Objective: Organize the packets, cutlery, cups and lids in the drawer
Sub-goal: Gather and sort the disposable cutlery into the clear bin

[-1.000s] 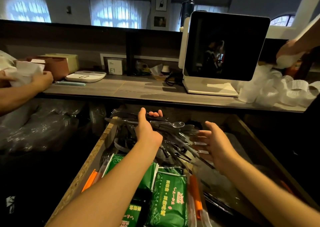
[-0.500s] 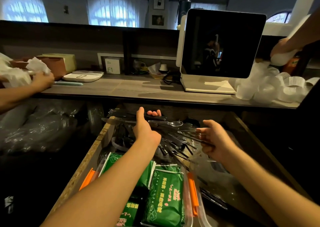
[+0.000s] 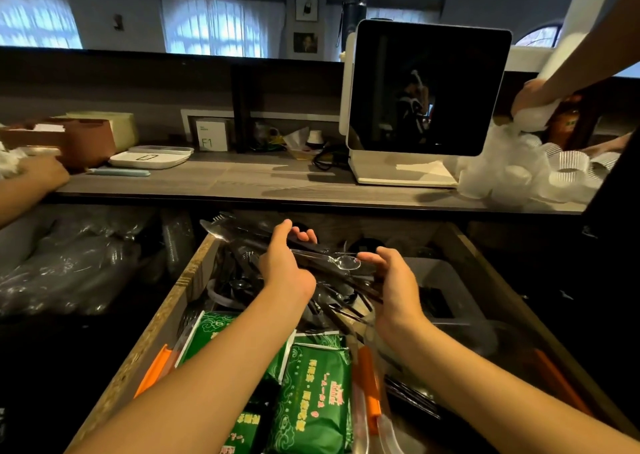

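Observation:
An open wooden drawer (image 3: 194, 277) lies below me. My left hand (image 3: 285, 266) grips a bundle of black and clear plastic cutlery (image 3: 322, 256) above its back part, and a clear spoon bowl (image 3: 348, 263) sticks out to the right. My right hand (image 3: 394, 284) curls round the same bundle from the right side. Green packets (image 3: 315, 394) fill a clear bin with orange clips (image 3: 369, 384) at the drawer's front. More black cutlery (image 3: 239, 270) is heaped at the back left. A clear empty tub (image 3: 446, 280) sits in the right part.
A counter (image 3: 242, 180) runs above the drawer with a white screen terminal (image 3: 426, 90), a white tray (image 3: 152, 157) and a pile of clear cups and lids (image 3: 519, 173) at the right. Other people's hands (image 3: 45, 173) work at both counter ends. Plastic bags (image 3: 69, 263) lie left of the drawer.
My right hand has moved left from open beside the cutlery and closed round the bundle that my left hand holds. My left hand has stayed in place.

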Tool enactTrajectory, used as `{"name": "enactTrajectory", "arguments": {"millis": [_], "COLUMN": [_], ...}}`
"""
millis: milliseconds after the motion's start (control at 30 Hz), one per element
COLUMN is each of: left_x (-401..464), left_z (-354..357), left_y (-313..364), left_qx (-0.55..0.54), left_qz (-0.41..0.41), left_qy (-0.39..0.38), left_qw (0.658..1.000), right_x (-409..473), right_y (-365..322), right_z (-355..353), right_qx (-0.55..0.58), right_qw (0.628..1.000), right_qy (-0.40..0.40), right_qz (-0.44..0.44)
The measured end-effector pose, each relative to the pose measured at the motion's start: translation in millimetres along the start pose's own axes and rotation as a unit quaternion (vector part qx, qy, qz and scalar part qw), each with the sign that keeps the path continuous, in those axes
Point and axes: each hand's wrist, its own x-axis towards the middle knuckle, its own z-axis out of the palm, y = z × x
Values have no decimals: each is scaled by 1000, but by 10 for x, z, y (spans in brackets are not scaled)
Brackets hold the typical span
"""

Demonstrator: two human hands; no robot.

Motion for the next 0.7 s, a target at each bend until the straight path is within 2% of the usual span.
{"name": "enactTrajectory", "arguments": {"millis": [233,400,500,700], "left_x": [-185,-261,-254,-218], "left_z": [23,-14,-31,12], "left_y": [-327,-463,-429,-229], "left_qx": [108,152,149,157], "left_qz": [-39,-63,-95,-76], "left_qy": [-22,-38,-40,-43], "left_qw": [993,986,983,984], "right_x": [-65,-92,-106,-44], "right_y": [98,83,56,-70], "right_z": [97,77,90,51], "right_qx": [39,87,57,-99], "right_qw": [998,995,997,987], "right_qy": [3,2,-9,-98], "right_qz": [56,54,55,85]}}
